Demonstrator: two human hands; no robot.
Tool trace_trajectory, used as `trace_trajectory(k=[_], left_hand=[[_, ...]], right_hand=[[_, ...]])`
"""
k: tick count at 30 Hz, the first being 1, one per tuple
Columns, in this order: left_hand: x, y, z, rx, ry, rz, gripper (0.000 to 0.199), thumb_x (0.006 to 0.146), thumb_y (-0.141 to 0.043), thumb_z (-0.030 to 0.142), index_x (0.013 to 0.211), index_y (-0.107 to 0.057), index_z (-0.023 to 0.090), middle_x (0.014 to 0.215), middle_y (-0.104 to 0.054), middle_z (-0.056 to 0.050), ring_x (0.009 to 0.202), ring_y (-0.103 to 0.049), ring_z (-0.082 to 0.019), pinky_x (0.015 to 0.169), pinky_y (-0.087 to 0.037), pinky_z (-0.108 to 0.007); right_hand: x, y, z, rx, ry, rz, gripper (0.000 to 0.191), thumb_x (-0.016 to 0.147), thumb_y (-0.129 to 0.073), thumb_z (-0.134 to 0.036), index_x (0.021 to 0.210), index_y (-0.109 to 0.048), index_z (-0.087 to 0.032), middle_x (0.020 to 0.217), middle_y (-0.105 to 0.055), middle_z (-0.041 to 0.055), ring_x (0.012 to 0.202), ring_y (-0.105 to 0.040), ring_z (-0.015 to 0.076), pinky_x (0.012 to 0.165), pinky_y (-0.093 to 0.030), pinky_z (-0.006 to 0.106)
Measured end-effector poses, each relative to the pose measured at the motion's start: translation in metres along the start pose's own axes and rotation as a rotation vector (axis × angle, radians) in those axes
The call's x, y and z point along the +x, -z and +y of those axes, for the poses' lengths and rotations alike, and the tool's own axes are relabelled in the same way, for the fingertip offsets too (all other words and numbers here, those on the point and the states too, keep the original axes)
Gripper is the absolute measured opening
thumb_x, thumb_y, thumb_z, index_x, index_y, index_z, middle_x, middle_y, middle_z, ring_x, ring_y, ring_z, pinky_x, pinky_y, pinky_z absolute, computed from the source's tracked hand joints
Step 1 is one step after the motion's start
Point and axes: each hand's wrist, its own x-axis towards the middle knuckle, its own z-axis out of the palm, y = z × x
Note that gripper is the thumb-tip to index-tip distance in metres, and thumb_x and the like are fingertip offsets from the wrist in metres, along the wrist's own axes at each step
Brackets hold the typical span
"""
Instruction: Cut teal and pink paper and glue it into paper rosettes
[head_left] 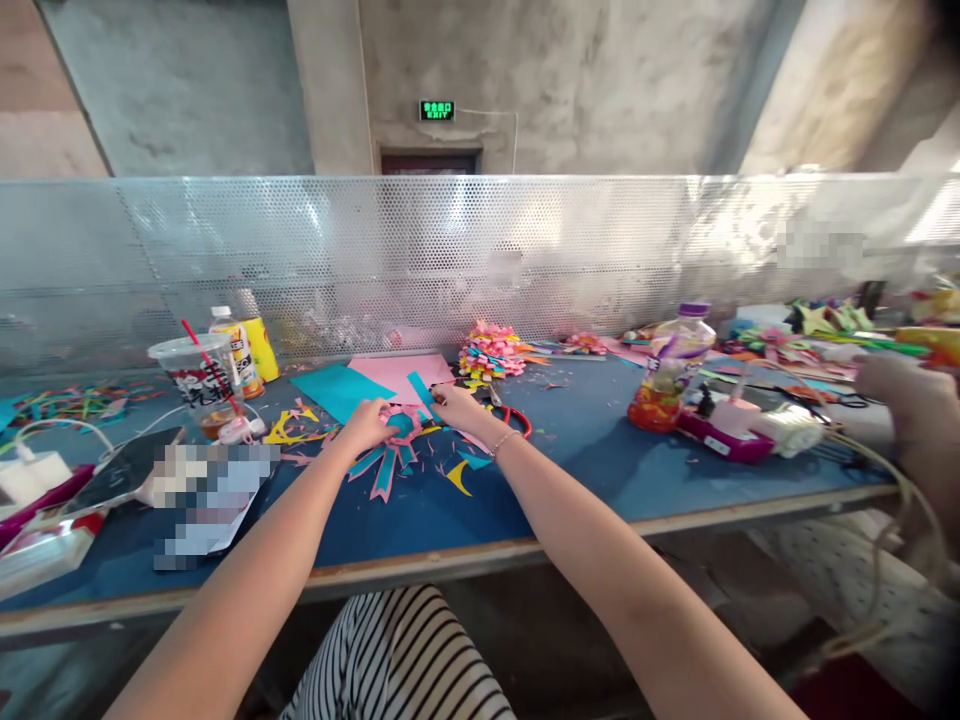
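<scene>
A pink and blue paper rosette (405,425) with forked ribbon tails (383,478) lies in front of me on the table. At its upper left edge, my left hand (365,425) has its fingers curled in and pressed on the paper. My right hand (459,408) pinches a short blue paper strip (420,388), which sticks up just above the rosette. Right beside that hand are scissors with red handles (519,420), partly hidden by the wrist. Behind both hands lie a blue paper sheet (337,392) and a pink paper sheet (401,374).
Yellow paper scraps (459,477) surround the rosette. Behind stands a pile of pink paper flowers (491,350). A plastic cup (196,375) and a phone (225,505) are left; a drink bottle (670,370) and power strip (726,435) right. Another person's hand (911,400) shows far right.
</scene>
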Motion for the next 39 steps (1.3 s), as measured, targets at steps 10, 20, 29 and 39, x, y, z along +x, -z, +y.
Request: trace_trajectory(k=[10, 20, 29, 39], left_hand=[[-0.001, 0.009, 0.026, -0.067, -0.138, 0.0, 0.035, 0.062, -0.063, 0.04, 0.088, -0.062, 0.017, 0.095, -0.061, -0.01, 0.09, -0.055, -0.023, 0.078, -0.04, -0.03], [-0.005, 0.01, 0.043, -0.211, -0.138, 0.06, 0.024, 0.063, -0.061, 0.033, 0.05, -0.048, 0.018, 0.049, -0.047, 0.002, 0.051, -0.041, -0.011, 0.052, -0.031, -0.023], [-0.002, 0.009, 0.037, -0.3, -0.064, 0.076, 0.026, 0.062, -0.061, 0.037, 0.051, -0.049, 0.017, 0.049, -0.046, 0.002, 0.05, -0.042, -0.011, 0.051, -0.031, -0.023], [-0.004, 0.009, 0.043, -0.403, 0.038, 0.107, 0.026, 0.064, -0.06, 0.036, 0.053, -0.046, 0.017, 0.05, -0.046, 0.002, 0.048, -0.041, -0.009, 0.05, -0.031, -0.023]], right_hand=[[0.001, -0.006, -0.002, 0.24, 0.046, -0.033, 0.013, 0.071, -0.057, -0.019, 0.082, -0.058, -0.014, 0.071, -0.059, 0.0009, 0.064, -0.053, 0.0101, 0.058, -0.037, 0.019], [-0.003, -0.008, -0.014, 0.346, 0.131, -0.114, 0.013, 0.075, -0.053, -0.026, 0.074, -0.057, -0.014, 0.059, -0.053, -0.0031, 0.053, -0.049, 0.0074, 0.052, -0.035, 0.018], [-0.009, 0.005, -0.024, 0.142, 0.15, -0.084, 0.01, 0.074, -0.05, -0.021, 0.069, -0.057, -0.014, 0.057, -0.056, -0.0004, 0.052, -0.048, 0.0075, 0.052, -0.032, 0.019], [-0.005, 0.001, -0.018, 0.137, 0.056, -0.075, 0.013, 0.074, -0.045, -0.021, 0.065, -0.053, -0.014, 0.059, -0.05, -0.0017, 0.055, -0.044, 0.0081, 0.053, -0.03, 0.02]])
